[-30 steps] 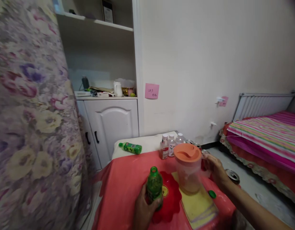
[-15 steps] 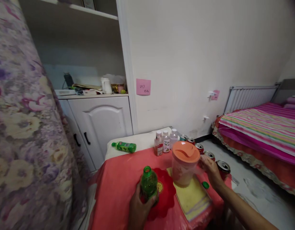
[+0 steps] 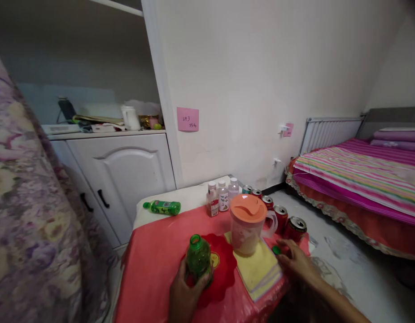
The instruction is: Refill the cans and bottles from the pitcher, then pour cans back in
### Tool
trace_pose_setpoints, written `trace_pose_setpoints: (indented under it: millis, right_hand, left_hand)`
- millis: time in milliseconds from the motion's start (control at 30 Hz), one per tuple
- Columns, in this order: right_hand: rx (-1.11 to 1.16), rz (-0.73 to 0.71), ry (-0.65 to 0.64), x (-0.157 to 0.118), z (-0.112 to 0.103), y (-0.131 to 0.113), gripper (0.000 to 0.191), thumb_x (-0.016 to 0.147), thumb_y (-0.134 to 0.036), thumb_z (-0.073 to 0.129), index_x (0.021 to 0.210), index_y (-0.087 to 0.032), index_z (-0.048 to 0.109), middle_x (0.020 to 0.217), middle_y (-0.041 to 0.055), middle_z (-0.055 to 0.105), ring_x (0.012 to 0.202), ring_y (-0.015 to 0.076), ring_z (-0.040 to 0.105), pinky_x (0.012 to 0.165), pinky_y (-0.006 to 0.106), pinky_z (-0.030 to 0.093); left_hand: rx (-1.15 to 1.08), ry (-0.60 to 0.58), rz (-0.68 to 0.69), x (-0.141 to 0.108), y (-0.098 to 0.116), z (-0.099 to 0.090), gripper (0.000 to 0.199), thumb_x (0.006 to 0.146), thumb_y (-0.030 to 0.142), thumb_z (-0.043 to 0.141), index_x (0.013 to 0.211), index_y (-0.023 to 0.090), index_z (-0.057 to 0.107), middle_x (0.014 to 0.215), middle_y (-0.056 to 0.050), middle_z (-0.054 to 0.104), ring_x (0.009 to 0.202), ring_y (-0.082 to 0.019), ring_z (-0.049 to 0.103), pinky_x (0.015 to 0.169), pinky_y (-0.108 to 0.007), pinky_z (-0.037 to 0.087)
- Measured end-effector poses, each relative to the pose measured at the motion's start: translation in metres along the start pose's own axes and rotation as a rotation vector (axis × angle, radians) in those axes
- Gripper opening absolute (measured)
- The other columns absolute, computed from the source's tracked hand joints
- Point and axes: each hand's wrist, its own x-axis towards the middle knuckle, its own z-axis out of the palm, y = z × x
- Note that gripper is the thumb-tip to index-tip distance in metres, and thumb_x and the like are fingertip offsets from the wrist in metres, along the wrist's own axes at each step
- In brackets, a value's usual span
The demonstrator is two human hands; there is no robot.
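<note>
My left hand [image 3: 190, 287] is wrapped round an uncapped green plastic bottle [image 3: 198, 258], held upright over a red scalloped plate [image 3: 224, 278]. My right hand [image 3: 296, 262] is low at the table's right side, thumb and fingers closing about a green bottle cap [image 3: 276, 250]. Just beyond that hand is a clear pitcher [image 3: 246, 235] with an orange lid [image 3: 248, 208], its handle free. It stands on a folded yellow cloth [image 3: 256, 273].
Three small white-capped bottles [image 3: 223, 197] stand behind the pitcher. Several drink cans [image 3: 296, 229] line the right edge. Another green bottle [image 3: 162, 207] lies on its side at the back left. A red cover [image 3: 153, 251] drapes the table; a bed [image 3: 355, 179] is to the right.
My right hand has left the pitcher's handle and come down to the green cap. My left hand still holds the green bottle over the plate. The view has turned slightly right.
</note>
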Motion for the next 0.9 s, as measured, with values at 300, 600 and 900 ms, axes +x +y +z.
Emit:
trace_pose_setpoints:
  millis: [300, 600, 900]
  right_hand:
    - [-0.108, -0.019, -0.055, 0.012, 0.014, 0.012, 0.038, 0.066, -0.031, 0.059, 0.099, -0.02, 0.074, 0.096, 0.0097, 0.068, 0.095, 0.0329, 0.065, 0.091, 0.046, 0.051]
    - [0.073, -0.032, -0.155, -0.031, -0.005, -0.017, 0.042, 0.073, -0.05, 0.065, 0.101, -0.018, 0.071, 0.098, 0.0112, 0.073, 0.087, 0.0316, 0.068, 0.079, 0.043, 0.055]
    - [0.135, -0.327, -0.412, -0.043, 0.042, -0.148, 0.032, 0.087, -0.037, 0.058, 0.111, -0.019, 0.065, 0.102, 0.0099, 0.066, 0.084, 0.0245, 0.063, 0.075, 0.037, 0.051]
  left_hand:
    - [0.029, -0.03, 0.012, 0.001, -0.005, 0.001, 0.07, 0.059, 0.036, 0.077, 0.124, 0.015, 0.061, 0.111, -0.013, 0.077, 0.104, -0.034, 0.071, 0.091, -0.043, 0.055]
    - [0.026, -0.052, 0.041, -0.003, -0.013, 0.003, 0.072, 0.061, 0.029, 0.076, 0.128, 0.011, 0.056, 0.119, -0.015, 0.073, 0.11, -0.032, 0.068, 0.096, -0.042, 0.053]
    - [-0.046, 0.009, 0.042, -0.011, -0.005, 0.006, 0.068, 0.056, 0.019, 0.076, 0.123, 0.016, 0.063, 0.116, -0.011, 0.076, 0.11, -0.031, 0.07, 0.096, -0.04, 0.055]
